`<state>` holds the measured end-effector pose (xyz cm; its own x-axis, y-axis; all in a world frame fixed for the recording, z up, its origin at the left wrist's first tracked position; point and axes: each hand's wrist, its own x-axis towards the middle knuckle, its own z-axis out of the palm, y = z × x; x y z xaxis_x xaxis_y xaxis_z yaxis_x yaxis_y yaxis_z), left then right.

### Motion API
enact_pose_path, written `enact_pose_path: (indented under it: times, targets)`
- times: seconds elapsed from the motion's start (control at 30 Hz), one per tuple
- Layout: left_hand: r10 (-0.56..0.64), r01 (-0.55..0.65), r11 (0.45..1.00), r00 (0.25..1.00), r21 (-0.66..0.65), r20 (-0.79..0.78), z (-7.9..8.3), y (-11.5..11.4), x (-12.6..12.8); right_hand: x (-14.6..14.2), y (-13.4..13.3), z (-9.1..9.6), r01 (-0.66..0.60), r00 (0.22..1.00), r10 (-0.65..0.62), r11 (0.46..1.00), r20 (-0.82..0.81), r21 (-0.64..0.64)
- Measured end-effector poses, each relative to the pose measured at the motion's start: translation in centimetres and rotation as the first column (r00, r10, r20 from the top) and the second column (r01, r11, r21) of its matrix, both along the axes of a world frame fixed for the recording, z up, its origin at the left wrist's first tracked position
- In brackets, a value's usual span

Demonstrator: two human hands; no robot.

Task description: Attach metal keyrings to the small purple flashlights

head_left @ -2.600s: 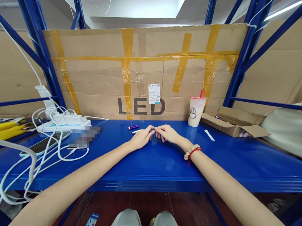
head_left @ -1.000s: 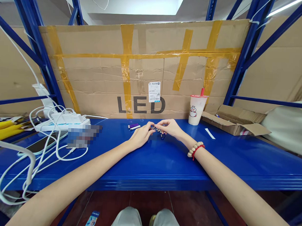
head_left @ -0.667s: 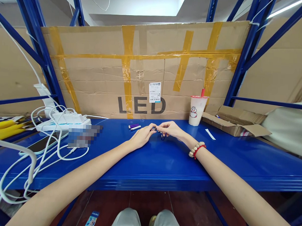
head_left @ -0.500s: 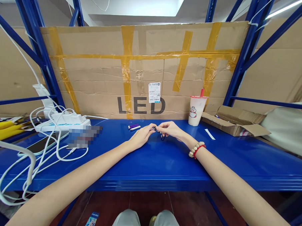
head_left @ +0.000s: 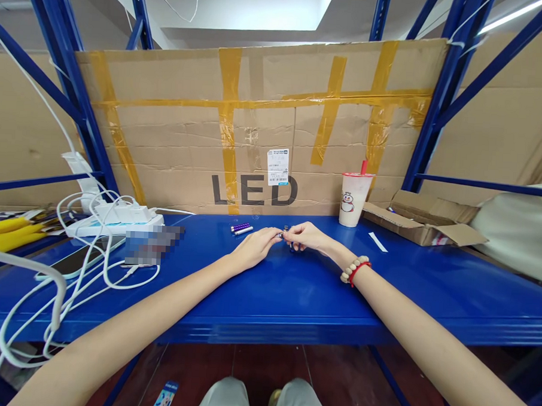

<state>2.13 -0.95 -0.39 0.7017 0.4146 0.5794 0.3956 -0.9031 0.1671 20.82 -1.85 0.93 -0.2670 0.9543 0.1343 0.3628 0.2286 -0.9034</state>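
Both hands meet over the middle of the blue shelf top. My left hand (head_left: 256, 248) is palm down, its fingertips closed on one end of a small dark, shiny piece (head_left: 279, 235). From the right, my right hand (head_left: 308, 236) pinches the other end of it between thumb and fingers. A dark blue loop-like part (head_left: 291, 246) shows just under the right fingers. Most of the piece is covered by the fingers, so its kind cannot be made out. Left of the hands lie small purple and silver cylinders (head_left: 241, 229) that look like batteries.
A lidded drink cup (head_left: 354, 200) with a red straw stands behind the right hand. Right of it are a white strip (head_left: 377, 242) and an open cardboard box (head_left: 420, 224). A power strip (head_left: 117, 220), tangled white cables (head_left: 76, 290) and a phone (head_left: 77, 265) occupy the left.
The right hand has shifted slightly downward, its fingers more curled around the piece. The left fingers lie a little flatter. The whole view has moved slightly.
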Motion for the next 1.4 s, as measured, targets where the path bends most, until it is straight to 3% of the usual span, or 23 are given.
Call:
enact_pose_path:
  times: [0.3,0.67,0.97,1.1,1.4]
  targets:
    - [0.006,-0.007,1.0,0.999,-0.019,-0.04,0.0,-0.1,0.0,0.5,0.8,-0.8,-0.131,0.991,0.13,0.989,0.026,0.065]
    - [0.059,-0.056,0.997,0.997,-0.062,0.053,0.3,-0.3,0.0,-0.7,0.1,0.2,-0.01,0.996,0.021,0.99,-0.081,0.138]
    - [0.31,-0.312,0.948,0.95,-0.058,-0.033,0.2,-0.3,0.3,-1.1,0.5,-0.3,0.108,0.984,-0.056,0.944,-0.172,0.313]
    - [0.36,-0.363,0.928,0.932,-0.08,-0.046,0.2,-0.2,0.3,-1.3,0.5,-0.2,0.086,0.985,-0.033,0.942,-0.167,0.324]
    - [0.352,-0.357,0.928,0.934,-0.106,-0.061,0.5,-0.5,0.3,-1.0,0.5,0.1,0.042,0.988,0.007,0.947,-0.152,0.317]
